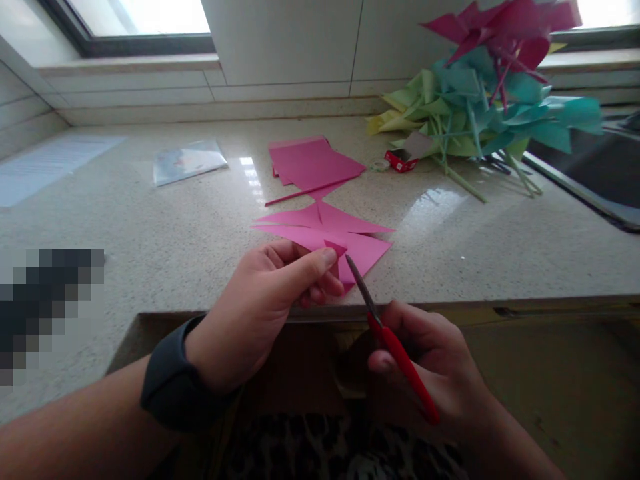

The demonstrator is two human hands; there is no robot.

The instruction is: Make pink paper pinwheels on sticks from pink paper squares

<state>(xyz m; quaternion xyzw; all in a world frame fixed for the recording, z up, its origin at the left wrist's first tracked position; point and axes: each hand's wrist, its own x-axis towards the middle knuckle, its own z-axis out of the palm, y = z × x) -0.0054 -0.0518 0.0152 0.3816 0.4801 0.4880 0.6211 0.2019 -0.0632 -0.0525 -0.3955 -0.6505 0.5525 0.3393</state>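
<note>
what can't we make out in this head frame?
- Head view: the left hand covers the near corner of the pink sheet.
- The right hand hides the handle loops of the red scissors.
- A pixelated patch blocks the left edge.
- The label on the small red box is too small to read.
- The pinwheel pile is cut off at the top.

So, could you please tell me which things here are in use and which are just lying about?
In use:
- left hand pinching the cut pink sheet
- right hand holding the red scissors

Lying about:
- pink paper stack
- paper pinwheels
- red box
- plastic sleeve
</note>
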